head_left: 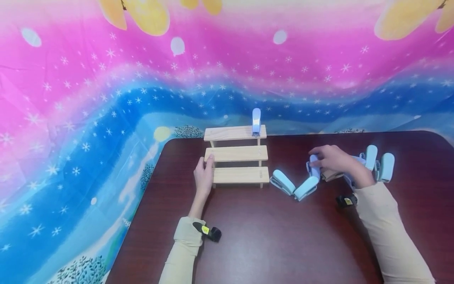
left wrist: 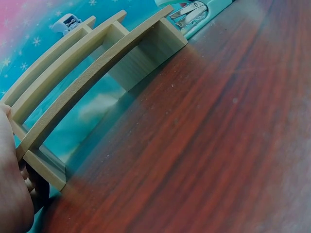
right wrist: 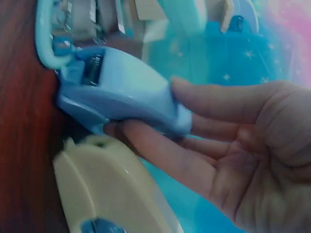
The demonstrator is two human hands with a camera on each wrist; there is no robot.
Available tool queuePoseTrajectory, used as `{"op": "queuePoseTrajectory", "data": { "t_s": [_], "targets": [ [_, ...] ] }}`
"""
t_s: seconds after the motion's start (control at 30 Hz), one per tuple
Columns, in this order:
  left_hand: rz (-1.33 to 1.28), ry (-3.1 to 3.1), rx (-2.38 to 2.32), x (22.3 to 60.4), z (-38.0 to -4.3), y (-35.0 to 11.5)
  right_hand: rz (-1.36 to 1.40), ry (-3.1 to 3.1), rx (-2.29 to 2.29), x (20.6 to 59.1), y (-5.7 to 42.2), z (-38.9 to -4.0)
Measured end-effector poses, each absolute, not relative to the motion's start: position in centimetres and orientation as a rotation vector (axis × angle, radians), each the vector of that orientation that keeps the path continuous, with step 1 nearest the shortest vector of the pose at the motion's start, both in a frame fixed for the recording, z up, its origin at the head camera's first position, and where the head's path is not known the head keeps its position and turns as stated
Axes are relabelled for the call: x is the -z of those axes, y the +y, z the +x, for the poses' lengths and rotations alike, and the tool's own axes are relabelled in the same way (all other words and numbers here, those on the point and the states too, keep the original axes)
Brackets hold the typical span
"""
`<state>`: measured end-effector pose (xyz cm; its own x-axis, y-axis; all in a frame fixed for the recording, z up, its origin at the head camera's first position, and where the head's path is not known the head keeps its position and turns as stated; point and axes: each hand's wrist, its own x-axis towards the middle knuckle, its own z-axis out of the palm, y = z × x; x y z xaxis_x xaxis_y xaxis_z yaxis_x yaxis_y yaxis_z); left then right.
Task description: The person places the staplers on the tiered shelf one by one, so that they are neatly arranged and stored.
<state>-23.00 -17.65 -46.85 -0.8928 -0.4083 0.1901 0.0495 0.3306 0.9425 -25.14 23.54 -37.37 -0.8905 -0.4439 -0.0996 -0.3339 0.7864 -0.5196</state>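
Observation:
My left hand [head_left: 203, 176] grips the left end of a three-tier wooden shelf [head_left: 241, 175], thumb on top by the middle tier. A lavender stapler [head_left: 256, 118] stands upright at the right of the top tier. Right of the shelf, my right hand [head_left: 335, 161] pinches a second lavender-blue stapler [right wrist: 138, 80] between thumb and fingers. Its lower end is close to a mint stapler [head_left: 306, 188]; whether they touch I cannot tell. A beige stapler [right wrist: 107, 182] lies beside it, partly hidden beneath the hand in the head view.
Another mint stapler [head_left: 283, 182] lies near the shelf's right foot. Two more mint staplers, one at the far right [head_left: 387, 167], sit beyond my right wrist with a lavender one [head_left: 360, 159] partly covered. A patterned cloth [head_left: 227, 67] hangs behind the dark wooden table [head_left: 248, 236].

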Motion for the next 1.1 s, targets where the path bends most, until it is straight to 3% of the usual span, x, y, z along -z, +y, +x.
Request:
{"op": "queuePoseTrajectory", "data": {
  "t_s": [0.37, 0.77, 1.1],
  "targets": [
    [0.311, -2.200, 1.604, 47.1, -23.0, -17.6, -0.619, 2.727, 0.728, 38.0, 22.2, -25.0],
    [0.318, -2.208, 1.602, 46.9, -23.1, -17.7, -0.440, 2.795, 0.796, 38.6, 22.2, -26.3],
    [0.315, -2.209, 1.616, 46.6, -23.0, -17.7, -0.331, 2.976, 1.074, 35.0, 20.6, -26.2]
  ]
}}
